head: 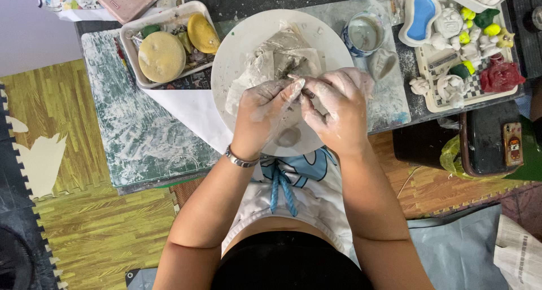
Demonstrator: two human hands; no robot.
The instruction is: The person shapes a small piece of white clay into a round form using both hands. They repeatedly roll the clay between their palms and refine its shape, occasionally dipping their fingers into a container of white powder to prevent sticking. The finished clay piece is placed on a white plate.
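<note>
Two messy hands meet over one round white plate [243, 47]. The left hand [262, 112] and right hand [336, 106] both pinch one small clay piece [297, 89]. One water cup [364, 35] sits at two o'clock.

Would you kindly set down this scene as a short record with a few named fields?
Left hand: left hand, clay-smeared, pinching a small grey piece; a bracelet on the wrist
Right hand: right hand, also smeared, gripping the same piece from the other side
Beneath the hands: round white plate with crumpled wet wrapping
Left of plate: white tray holding yellow sponges
Right of plate: small cup of cloudy water, and a tray of small figurines
Work surface: clay-streaked mat
</note>
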